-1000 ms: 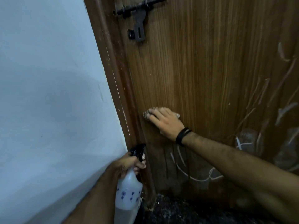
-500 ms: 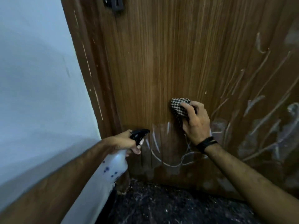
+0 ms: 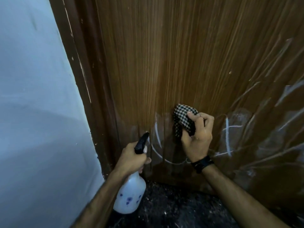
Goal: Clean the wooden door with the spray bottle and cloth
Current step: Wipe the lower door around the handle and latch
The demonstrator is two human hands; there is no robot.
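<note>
The brown wooden door (image 3: 172,55) fills the view, its lower part covered with white chalk-like lines and smears. My right hand (image 3: 197,137) grips a bunched black-and-white checked cloth (image 3: 183,117) against the lower door, just above the white marks. My left hand (image 3: 131,158) holds the neck of a white spray bottle (image 3: 130,193) with blue spots; its black nozzle points at the door near the bottom left. A black band sits on my right wrist.
A pale blue wall (image 3: 36,112) stands on the left, meeting the dark brown door frame (image 3: 85,83). A dark speckled floor (image 3: 172,209) lies below the door. More white scratches and smears cover the door's right side (image 3: 263,120).
My view dropped toward the door's bottom; the latch left the frame. My right hand carried the cloth from the left edge rightward and down. The spray bottle rose and now points at the door.
</note>
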